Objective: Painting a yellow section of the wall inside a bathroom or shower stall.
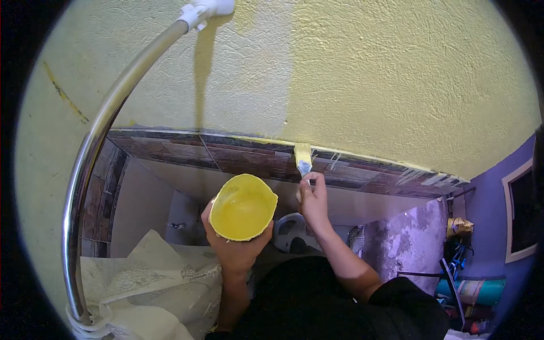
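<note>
My left hand (238, 255) grips a small yellow container (244, 208) from below and around its sides; yellow paint shows inside it. In my right hand (315, 204) is a paintbrush (303, 158) held by its handle, its bristles pointing up and coated in pale yellow. The bristle tips meet the top edge of the tile band (263, 163), where it borders the textured wall (382, 93). Fresh yellow covers the wall right of the brush, while a paler whitish strip (255, 80) shows to its left. Drips and smears of paint mark the tiles at right.
A curved metal rod (110, 102) with a white wall bracket (204, 12) arches along the left. Beneath it hangs a pale plastic curtain or sheet (148, 289). Under me stands a white plastic stool or chair (291, 231). At lower right are a teal cylindrical container (488, 291) and a framed window (520, 212).
</note>
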Available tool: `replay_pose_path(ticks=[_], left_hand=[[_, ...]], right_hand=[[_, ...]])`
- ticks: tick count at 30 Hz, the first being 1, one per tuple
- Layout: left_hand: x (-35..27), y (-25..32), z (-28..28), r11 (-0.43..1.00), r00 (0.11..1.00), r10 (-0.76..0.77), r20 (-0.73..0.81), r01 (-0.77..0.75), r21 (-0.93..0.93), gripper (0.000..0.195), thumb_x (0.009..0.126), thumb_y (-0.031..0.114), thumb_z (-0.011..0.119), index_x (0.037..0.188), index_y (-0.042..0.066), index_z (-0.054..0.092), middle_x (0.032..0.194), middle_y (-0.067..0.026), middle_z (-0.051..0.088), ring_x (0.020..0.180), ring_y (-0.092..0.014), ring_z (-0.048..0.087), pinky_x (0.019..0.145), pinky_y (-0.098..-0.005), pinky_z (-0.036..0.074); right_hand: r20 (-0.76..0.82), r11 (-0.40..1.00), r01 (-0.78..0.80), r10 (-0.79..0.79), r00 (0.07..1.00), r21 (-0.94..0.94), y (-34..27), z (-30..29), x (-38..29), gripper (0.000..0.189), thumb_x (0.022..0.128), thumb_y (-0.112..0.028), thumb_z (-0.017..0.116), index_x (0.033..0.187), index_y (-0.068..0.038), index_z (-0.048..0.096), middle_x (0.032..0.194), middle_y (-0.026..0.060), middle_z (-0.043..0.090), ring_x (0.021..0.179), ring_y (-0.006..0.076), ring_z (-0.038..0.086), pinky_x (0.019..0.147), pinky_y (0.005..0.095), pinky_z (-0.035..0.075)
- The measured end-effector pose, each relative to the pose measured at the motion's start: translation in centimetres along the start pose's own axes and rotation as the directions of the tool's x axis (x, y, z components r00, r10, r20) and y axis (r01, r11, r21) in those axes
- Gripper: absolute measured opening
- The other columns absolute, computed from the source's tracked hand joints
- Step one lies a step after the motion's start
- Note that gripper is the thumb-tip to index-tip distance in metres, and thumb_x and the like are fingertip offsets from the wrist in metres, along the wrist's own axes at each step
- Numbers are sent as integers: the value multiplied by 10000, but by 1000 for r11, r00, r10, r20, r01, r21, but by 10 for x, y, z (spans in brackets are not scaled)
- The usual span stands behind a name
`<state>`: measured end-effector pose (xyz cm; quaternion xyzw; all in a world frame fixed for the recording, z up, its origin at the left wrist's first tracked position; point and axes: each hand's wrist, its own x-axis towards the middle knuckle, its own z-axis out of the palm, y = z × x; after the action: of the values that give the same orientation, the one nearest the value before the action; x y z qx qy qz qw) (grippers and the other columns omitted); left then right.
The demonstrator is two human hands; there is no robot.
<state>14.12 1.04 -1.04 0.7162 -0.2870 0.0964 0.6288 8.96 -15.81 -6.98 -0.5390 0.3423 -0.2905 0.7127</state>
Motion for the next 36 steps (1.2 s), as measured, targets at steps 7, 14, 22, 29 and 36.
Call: replay_pose_path(ticks=[7, 14, 22, 29, 36], left_hand=[[-2, 0, -1, 1000, 1000, -6, -1, 5, -25, 896, 579, 104, 892, 1298, 17, 364, 1218, -146, 516, 1111, -248, 548, 946, -377, 462], [-1, 0, 1, 1000, 1000, 9, 8, -9, -12, 902, 574, 108, 896, 1299, 16, 367, 1224, -152, 517, 1114, -250, 550, 955, -382, 461], [1, 0, 4, 1000, 999, 25, 31, -24, -17, 910, 575, 115, 897, 1306, 18, 362, 1220, -156, 524, 1116, -253, 551, 957, -385, 461], [2, -1, 3, 999, 999, 42, -8, -42, 7, 908, 572, 109, 898, 1302, 15, 365, 1221, -156, 522, 1110, -252, 551, 955, -383, 462], [-2, -5, 1, 1000, 1000, 23, -5, -23, -14, 900, 586, 100, 892, 1305, 12, 358, 1211, -156, 523, 1107, -251, 552, 949, -380, 464]], right_hand=[[103, 984, -87, 71, 992, 156, -91, -13, 21, 41, 989, -152, 491, 1006, -148, 453, 623, -40, 410, 457, 40, 317, 386, 211, 226], [143, 970, 205, -223, 964, 128, -171, -4, -12, 82, 987, -148, 497, 1060, -129, 466, 590, -54, 396, 448, 20, 293, 379, 189, 197], [153, 621, 782, -769, 621, -57, -242, 32, 5, 118, 998, -159, 481, 1090, -90, 455, 594, -57, 396, 473, 19, 322, 410, 191, 221], [73, 772, 569, -574, 815, -284, -103, 24, 38, 93, 1012, -172, 458, 1041, -88, 431, 657, -48, 426, 518, 27, 362, 451, 212, 312], [73, 881, 438, -432, 899, -180, -82, 22, -5, 63, 1009, -135, 455, 1044, -86, 438, 632, -52, 412, 508, 21, 353, 434, 198, 267]])
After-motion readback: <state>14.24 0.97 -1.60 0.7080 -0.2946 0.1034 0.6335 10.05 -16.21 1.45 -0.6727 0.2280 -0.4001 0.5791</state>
